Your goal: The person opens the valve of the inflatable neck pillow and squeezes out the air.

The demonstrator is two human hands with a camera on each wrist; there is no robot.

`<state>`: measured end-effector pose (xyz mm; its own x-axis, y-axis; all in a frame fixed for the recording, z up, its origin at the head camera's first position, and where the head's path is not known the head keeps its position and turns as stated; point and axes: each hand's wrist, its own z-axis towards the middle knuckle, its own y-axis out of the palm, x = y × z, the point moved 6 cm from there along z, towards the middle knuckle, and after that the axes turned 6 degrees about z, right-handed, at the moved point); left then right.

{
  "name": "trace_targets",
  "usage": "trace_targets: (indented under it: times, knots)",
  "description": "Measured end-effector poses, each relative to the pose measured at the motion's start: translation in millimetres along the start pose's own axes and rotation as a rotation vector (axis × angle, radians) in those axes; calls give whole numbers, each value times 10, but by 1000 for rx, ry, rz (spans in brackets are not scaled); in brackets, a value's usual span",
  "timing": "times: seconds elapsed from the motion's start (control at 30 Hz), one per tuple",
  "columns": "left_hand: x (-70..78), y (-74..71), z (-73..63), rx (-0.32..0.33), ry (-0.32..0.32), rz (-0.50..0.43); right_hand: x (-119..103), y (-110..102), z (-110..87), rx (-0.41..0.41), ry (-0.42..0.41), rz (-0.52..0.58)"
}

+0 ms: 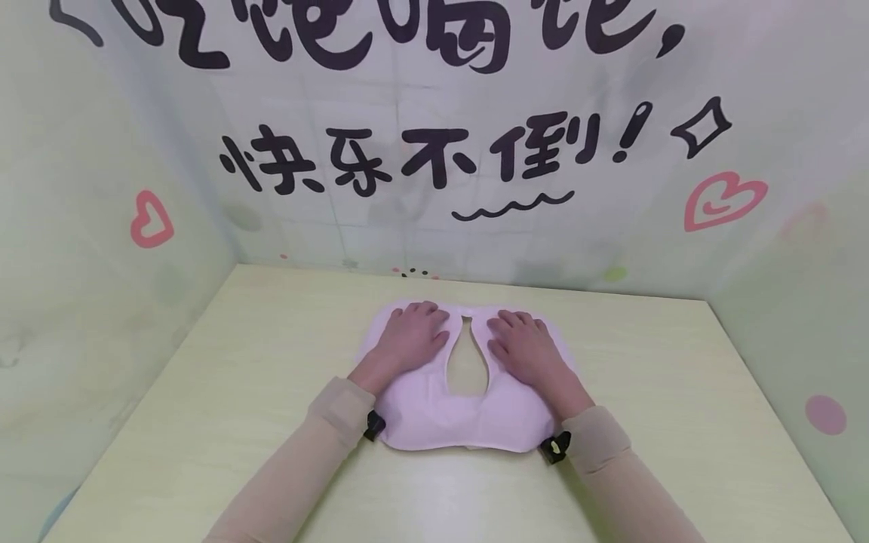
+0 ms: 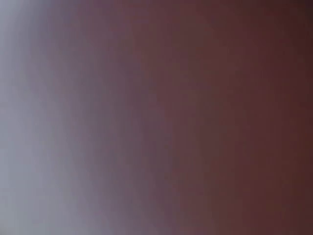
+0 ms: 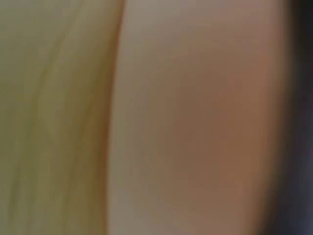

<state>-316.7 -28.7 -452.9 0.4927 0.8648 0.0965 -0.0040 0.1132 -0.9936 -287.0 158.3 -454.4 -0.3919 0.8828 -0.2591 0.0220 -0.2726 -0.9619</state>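
Left hand [image 1: 417, 335] and right hand [image 1: 528, 348] rest palm-down on a pale pink pad [image 1: 462, 426], one on each side of its teardrop-shaped cutout, fingers loosely apart and slightly bent. The pad lies on a light wooden table [image 1: 679, 392], near a pale wall [image 1: 421, 245] with dark lettering [image 1: 438, 170]. Both wrist views are badly blurred.

Your head view looks forward and down at the table [image 1: 679, 407] and both hands [image 1: 416, 335] [image 1: 526, 347]; your wrist views sit so near they blur, the right seemingly sharing the table.
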Motion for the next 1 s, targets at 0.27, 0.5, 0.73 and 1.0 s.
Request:
trace_targets:
  times: [0.27, 0.5, 0.73, 1.0]
  knots:
    - [5, 23, -31, 27, -5, 21, -27, 17, -12, -6, 15, -6]
    - [34, 22, -61, 47, 0, 41, -32, 38, -28, -4, 23, -6]
    - [46, -1, -71, 54, 11, 41, -8, 74, -37, 9, 19, 2]
    - [19, -105, -159, 70, 14, 15, -22, -15, -85, 56, 2, 34]
